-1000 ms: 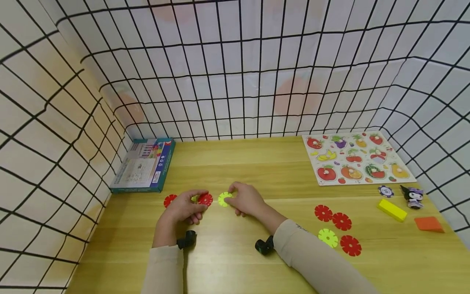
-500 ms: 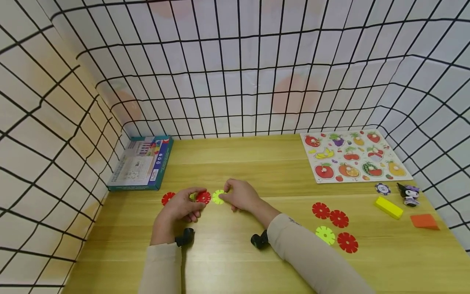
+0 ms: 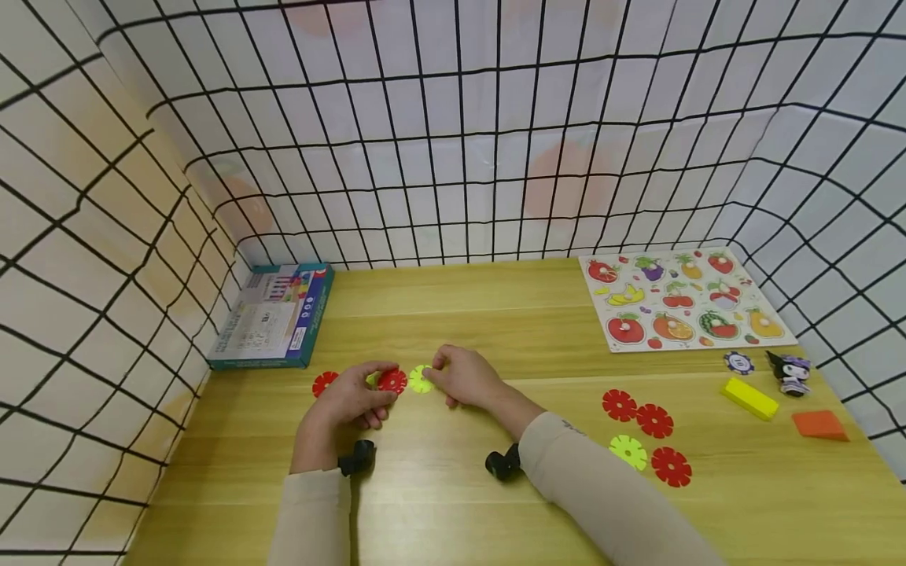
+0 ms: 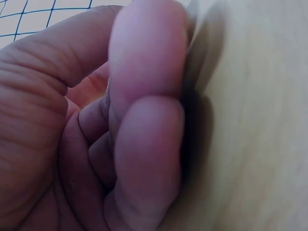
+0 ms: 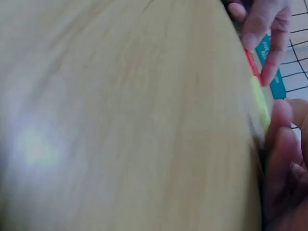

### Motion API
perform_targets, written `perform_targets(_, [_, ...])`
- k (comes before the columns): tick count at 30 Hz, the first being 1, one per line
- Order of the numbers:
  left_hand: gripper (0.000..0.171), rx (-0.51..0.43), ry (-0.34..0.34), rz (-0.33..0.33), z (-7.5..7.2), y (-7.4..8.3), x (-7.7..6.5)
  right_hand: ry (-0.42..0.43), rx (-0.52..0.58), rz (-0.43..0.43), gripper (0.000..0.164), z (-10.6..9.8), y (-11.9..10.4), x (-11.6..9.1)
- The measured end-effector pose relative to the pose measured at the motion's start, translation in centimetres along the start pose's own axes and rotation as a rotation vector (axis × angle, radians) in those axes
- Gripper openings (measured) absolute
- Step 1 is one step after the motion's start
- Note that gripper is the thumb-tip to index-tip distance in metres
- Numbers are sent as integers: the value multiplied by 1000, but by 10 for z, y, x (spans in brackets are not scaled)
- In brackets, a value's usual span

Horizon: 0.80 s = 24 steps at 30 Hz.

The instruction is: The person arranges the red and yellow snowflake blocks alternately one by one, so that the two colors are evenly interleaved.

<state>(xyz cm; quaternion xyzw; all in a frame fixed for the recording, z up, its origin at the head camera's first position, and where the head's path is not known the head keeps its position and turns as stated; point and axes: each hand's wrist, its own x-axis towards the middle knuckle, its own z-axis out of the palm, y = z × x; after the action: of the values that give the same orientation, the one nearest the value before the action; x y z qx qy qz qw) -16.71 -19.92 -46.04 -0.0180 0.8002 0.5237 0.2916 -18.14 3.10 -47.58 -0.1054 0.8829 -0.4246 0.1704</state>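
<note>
Red and yellow-green notched plastic discs form a row at the middle left of the table in the head view. My left hand holds a red notched disc between thumb and index finger; its other fingers curl beneath. From behind that hand a bit of a yellow-green disc and another red disc peek out. My right hand pinches a yellow-green notched disc at its right edge, close beside the held red one. In the right wrist view, the yellow-green disc lies edge-on near my right fingertips.
Several loose notched discs, such as a red one, lie at the right. Beyond them are a yellow block, orange piece, poker chip and figurine. A fruit puzzle board and a box stand behind.
My right hand has moved left with the yellow-green disc, narrowing the space to the red disc. The left hand keeps its hold, and little differs over the last half second.
</note>
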Motion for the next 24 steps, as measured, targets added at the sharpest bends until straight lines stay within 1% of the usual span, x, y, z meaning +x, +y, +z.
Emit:
perform_targets(5, [55,2,-10,8,0,0,0,-65,188,-16,31,-10,6,-12])
perform_targets(7, [55,3,-13,8,-1,0,0,-83,211,-24,34,-15,8,-20])
perform_targets(10, [55,21,-6,12,-2,0,1,-80,135,-49,34,-23,11,-36])
perform_targets(14, [55,46,18,18,-3,0,1,-37,2,-96,31,-32,15,-63])
perform_targets(19, [55,40,18,12,-3,-1,1,7,-35,-107,29,-44,24,-97])
perform_targets(22, [55,38,14,10,-1,-3,1,38,-45,-91,30,-57,35,-117])
perform_targets(24, [55,41,15,12,0,-3,1,74,-59,-80,32,-68,45,-129])
